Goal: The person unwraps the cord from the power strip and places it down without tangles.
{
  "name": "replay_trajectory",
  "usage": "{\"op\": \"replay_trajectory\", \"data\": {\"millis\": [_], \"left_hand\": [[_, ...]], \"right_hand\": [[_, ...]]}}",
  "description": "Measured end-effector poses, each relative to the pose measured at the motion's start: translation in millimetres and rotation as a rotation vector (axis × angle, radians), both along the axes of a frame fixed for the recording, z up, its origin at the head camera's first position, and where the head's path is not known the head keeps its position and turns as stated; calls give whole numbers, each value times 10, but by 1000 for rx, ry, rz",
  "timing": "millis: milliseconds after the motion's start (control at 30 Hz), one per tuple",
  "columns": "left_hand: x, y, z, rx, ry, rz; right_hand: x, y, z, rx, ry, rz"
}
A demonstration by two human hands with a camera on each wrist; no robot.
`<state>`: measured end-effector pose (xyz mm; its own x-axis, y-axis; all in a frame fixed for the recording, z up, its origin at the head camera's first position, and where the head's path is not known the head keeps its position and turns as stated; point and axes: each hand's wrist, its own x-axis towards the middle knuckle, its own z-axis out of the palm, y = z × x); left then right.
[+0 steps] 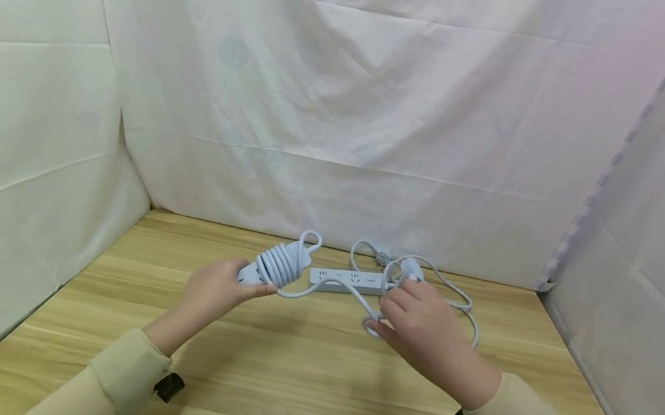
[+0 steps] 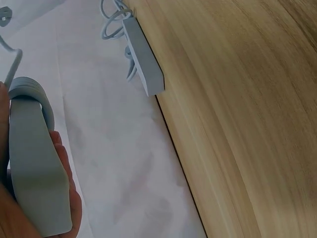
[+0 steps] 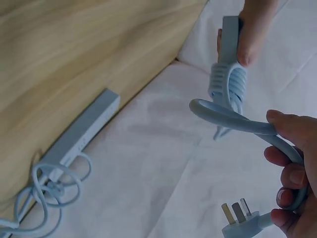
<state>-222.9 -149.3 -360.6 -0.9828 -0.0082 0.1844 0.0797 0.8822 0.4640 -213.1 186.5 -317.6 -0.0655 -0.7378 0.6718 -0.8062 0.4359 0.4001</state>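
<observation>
My left hand (image 1: 217,290) grips one end of a white power strip (image 1: 249,274), which is held up off the table. Several turns of its cord (image 1: 278,265) are wound round the strip's middle. From there a free length of cord runs across to my right hand (image 1: 424,327). In the right wrist view, the fingers curl round that cord (image 3: 237,121), which makes a loop above them. Its three-pin plug (image 3: 242,220) hangs out beside the fingers. A second white power strip (image 1: 360,281) lies on the table behind the hands, its own cord loose.
The second strip's cord (image 1: 470,305) lies in loose loops at the table's back right, with its plug (image 1: 383,257) near the back edge. Pale cloth walls (image 1: 348,96) enclose the wooden table (image 1: 305,402) at the back and both sides.
</observation>
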Motion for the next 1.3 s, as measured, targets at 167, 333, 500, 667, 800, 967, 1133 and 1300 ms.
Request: {"op": "replay_trajectory", "data": {"millis": [167,333,500,667,800,967,1133,1300], "left_hand": [[3,-23,-26,-47,44,-1],[21,-28,-44,-91,80,-5],[63,-32,-60,-160,112,-41],[134,-25,-63,-246,170,-113],[179,-11,-67,-317,203,-169],[232,2,-54,-373,228,-221],[281,14,-45,-410,298,-265],[305,8,-63,-445,375,-302]], "right_hand": [[-6,74,117,-30,-2,-24],[-25,136,184,-40,-48,-36],[-79,209,202,-44,-73,-77],[-168,285,197,-84,-75,-112],[-261,327,183,-128,-49,-104],[-362,396,144,-153,-31,-131],[-445,481,84,-154,-39,-180],[-516,552,18,-151,-57,-226]]}}
